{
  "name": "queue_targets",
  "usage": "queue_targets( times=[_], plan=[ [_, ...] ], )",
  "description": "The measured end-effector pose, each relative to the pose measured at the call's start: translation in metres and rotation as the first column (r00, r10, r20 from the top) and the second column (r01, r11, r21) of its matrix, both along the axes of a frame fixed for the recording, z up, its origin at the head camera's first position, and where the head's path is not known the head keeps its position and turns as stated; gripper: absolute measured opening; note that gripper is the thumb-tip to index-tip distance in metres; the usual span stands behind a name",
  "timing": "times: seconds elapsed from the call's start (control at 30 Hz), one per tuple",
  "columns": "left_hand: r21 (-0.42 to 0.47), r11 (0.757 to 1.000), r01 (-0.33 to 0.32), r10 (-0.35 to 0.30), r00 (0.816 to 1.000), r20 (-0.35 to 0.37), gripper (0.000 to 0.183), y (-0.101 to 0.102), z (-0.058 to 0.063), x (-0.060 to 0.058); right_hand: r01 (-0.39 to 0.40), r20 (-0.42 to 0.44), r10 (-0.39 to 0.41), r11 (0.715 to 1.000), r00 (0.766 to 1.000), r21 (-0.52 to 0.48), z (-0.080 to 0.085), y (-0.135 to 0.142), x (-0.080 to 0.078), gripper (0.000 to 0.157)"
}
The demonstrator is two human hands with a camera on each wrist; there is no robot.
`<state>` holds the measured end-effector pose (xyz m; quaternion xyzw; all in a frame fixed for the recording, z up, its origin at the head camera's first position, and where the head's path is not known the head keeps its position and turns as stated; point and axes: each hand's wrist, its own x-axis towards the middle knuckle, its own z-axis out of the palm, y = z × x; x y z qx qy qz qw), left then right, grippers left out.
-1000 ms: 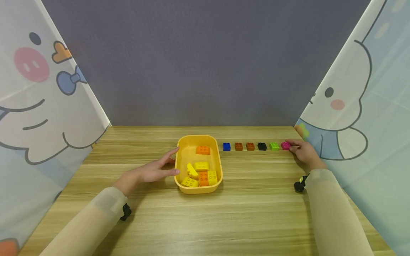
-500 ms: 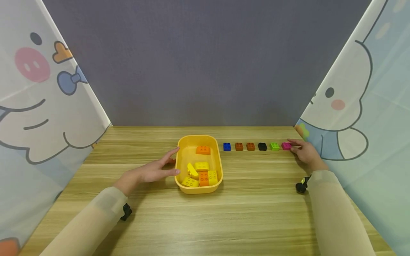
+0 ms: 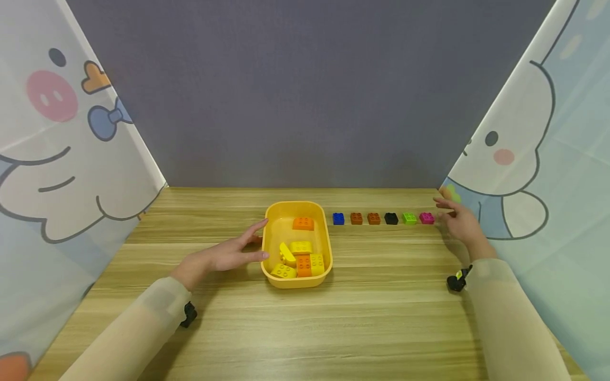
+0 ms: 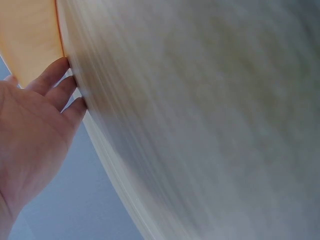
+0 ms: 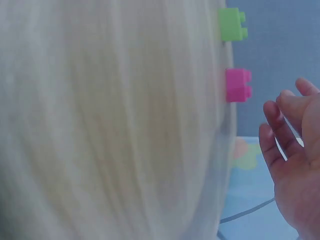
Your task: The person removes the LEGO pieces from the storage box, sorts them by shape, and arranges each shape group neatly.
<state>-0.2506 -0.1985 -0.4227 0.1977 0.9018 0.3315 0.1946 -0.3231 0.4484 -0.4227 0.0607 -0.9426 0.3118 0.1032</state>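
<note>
A row of small studded toy bricks lies to the right of the yellow bin (image 3: 296, 283): blue (image 3: 338, 218), two brown ones (image 3: 356, 218), black (image 3: 391, 218), lime green (image 3: 409, 218) and pink (image 3: 426, 218). My right hand (image 3: 461, 224) hovers just right of the pink brick, fingers loosely spread and holding nothing; the right wrist view shows a gap between fingertips and pink brick (image 5: 238, 85). Beside the bin's left wall my left hand (image 3: 224, 255) rests with extended fingers, thumb and forefinger at the rim.
Inside the bin sit orange bricks (image 3: 303, 224) and several yellow ones (image 3: 301, 247). A grey panel (image 3: 305, 106) rises behind the wooden table (image 3: 305, 333). Printed cartoon cloths (image 3: 62, 159) flank it on both sides.
My right hand has let go of the pink brick and drawn back a little to the right, its fingers lifting. The pink brick stays in the row. My left hand keeps its place.
</note>
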Motion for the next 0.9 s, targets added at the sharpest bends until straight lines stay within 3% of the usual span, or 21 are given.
queue_targets(
  times=[0.27, 0.43, 0.9],
  plan=[
    [0.005, 1.0, -0.005, 0.005, 1.0, 0.008, 0.098, 0.0, 0.001, 0.001, -0.038, -0.056, 0.037, 0.999, 0.998, -0.028, 0.016, -0.025, 0.009, 0.048],
    [0.004, 1.0, 0.0, 0.0, 1.0, 0.007, 0.097, 0.0, 0.001, 0.0, -0.116, -0.118, 0.109, 0.992, 0.987, -0.051, 0.02, -0.042, 0.013, 0.046],
    [0.012, 1.0, 0.009, -0.009, 1.0, 0.005, 0.097, 0.0, 0.0, 0.0, -0.298, -0.057, 0.296, 0.954, 0.953, -0.026, 0.029, -0.109, 0.03, 0.045]
  ],
)
